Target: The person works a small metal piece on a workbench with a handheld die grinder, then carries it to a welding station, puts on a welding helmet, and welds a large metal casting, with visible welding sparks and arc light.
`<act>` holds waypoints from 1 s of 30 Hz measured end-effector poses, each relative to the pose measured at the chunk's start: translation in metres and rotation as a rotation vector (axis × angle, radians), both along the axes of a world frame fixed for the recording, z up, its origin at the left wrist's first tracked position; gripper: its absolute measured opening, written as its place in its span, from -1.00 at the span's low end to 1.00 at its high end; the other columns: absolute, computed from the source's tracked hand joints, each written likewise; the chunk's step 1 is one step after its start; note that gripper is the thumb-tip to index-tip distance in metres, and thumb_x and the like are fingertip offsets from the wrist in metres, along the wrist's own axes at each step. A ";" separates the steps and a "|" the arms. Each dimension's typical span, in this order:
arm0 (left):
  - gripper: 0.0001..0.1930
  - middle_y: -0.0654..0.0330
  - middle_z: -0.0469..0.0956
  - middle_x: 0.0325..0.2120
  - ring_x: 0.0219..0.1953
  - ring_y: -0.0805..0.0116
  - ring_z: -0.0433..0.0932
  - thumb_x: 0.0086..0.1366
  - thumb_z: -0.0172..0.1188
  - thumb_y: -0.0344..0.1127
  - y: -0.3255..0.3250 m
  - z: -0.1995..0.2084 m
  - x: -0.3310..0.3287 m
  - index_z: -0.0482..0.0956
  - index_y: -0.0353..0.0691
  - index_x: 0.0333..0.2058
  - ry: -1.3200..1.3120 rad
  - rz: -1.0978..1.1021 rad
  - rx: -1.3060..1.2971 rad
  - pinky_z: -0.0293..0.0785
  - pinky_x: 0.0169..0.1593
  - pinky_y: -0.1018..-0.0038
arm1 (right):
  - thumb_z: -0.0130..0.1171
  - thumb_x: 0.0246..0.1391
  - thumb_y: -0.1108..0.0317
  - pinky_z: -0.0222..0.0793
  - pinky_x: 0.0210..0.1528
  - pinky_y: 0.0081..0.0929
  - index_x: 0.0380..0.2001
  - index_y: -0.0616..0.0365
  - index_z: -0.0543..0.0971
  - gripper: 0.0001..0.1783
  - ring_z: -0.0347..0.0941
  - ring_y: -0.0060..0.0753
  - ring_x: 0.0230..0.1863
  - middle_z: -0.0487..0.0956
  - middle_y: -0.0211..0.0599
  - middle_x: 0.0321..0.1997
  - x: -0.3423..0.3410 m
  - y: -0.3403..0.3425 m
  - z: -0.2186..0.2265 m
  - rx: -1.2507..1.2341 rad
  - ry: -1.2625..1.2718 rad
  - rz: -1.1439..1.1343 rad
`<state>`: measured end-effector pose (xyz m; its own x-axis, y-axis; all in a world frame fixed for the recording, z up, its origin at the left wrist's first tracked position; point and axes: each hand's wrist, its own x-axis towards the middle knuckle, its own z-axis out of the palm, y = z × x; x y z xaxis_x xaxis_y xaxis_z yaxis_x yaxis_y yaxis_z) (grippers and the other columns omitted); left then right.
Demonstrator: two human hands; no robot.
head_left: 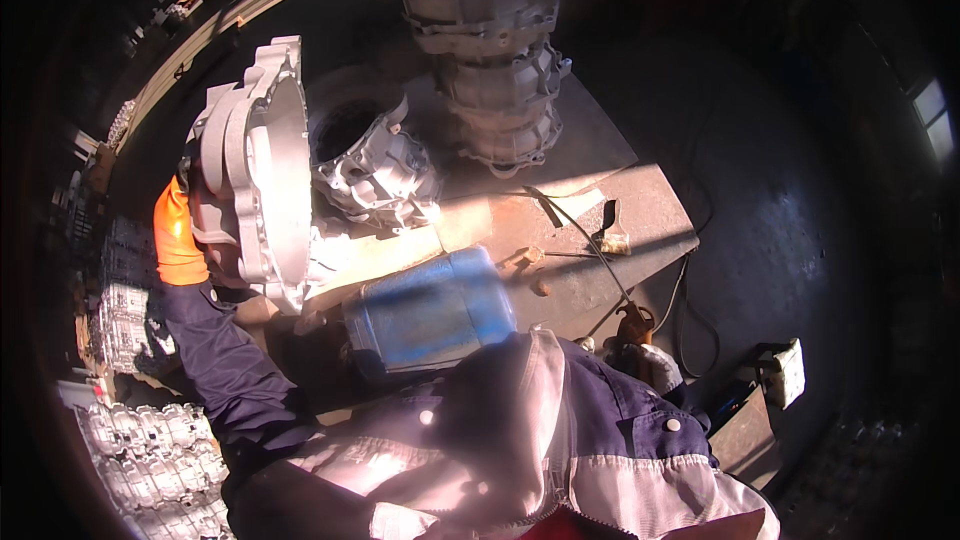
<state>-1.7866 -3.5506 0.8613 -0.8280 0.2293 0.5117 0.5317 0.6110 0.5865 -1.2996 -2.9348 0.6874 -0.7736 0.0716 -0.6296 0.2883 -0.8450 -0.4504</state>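
Note:
My left hand, in a glove with a bright orange cuff (pixel 180 235), is at the left side of a large cast-metal housing (pixel 245 170). The housing stands on edge, its pale, scalloped rim turned to the right. My fingers are mostly hidden behind the casting but appear closed on it. Just right of it, a smaller ring-shaped housing (pixel 385 175) rests on the worktable (pixel 650 205). In front lies a translucent blue plastic container (pixel 435 305). I cannot make out my right hand beyond the jacket front.
A tall stack of cast housings (pixel 495 50) stands at the table's far side. A thin dark hose (pixel 590 240) crosses the table toward a rust-coloured object (pixel 635 325) near its front right edge. Rows of shiny castings (pixel 150 460) lie at lower left.

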 end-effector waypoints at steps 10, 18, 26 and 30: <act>-0.84 0.10 0.55 -0.58 -0.54 0.33 0.54 0.30 0.13 -0.39 0.171 -0.058 0.195 0.62 -0.27 -0.20 -0.293 0.083 -0.167 0.39 -0.45 0.40 | 0.06 0.24 -0.18 0.51 -0.02 -0.13 0.12 0.35 0.39 -0.26 0.57 -0.12 -0.16 0.58 -0.06 -0.13 -0.053 0.042 -0.005 -0.052 0.215 0.214; -0.57 -0.01 0.64 -0.39 -0.24 -0.08 0.63 0.05 0.43 -0.03 0.275 -0.243 0.293 0.56 -0.20 -0.24 -0.617 0.096 -0.487 0.49 -0.22 0.13 | 0.02 0.17 -0.20 0.58 -0.21 -0.19 0.12 0.31 0.37 -0.24 0.59 -0.16 -0.32 0.54 -0.10 -0.16 -0.103 0.065 0.002 0.843 0.391 0.806; -0.68 0.06 0.64 -0.43 -0.26 -0.03 0.64 0.05 0.30 -0.09 0.274 -0.319 0.338 0.54 -0.13 -0.28 -0.731 0.138 -0.568 0.49 -0.18 0.15 | 0.00 0.19 -0.22 0.54 -0.25 -0.23 0.04 0.30 0.41 -0.28 0.56 -0.22 -0.36 0.53 -0.14 -0.24 -0.169 -0.007 0.025 1.249 0.704 1.121; -0.65 0.08 0.65 -0.36 -0.20 -0.02 0.61 0.04 0.33 -0.07 0.277 -0.331 0.343 0.54 -0.11 -0.26 -0.722 0.214 -0.562 0.44 -0.04 0.16 | -0.01 0.20 -0.22 0.52 -0.27 -0.25 0.00 0.30 0.43 -0.29 0.55 -0.24 -0.38 0.52 -0.16 -0.29 -0.198 -0.083 0.010 1.387 0.817 1.257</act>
<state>-1.4436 -3.2738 0.5302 -0.9549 0.0929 -0.2819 -0.0021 0.9476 0.3194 -1.4980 -3.0175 0.6978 -0.7856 -0.5901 -0.1863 -0.2422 0.5703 -0.7849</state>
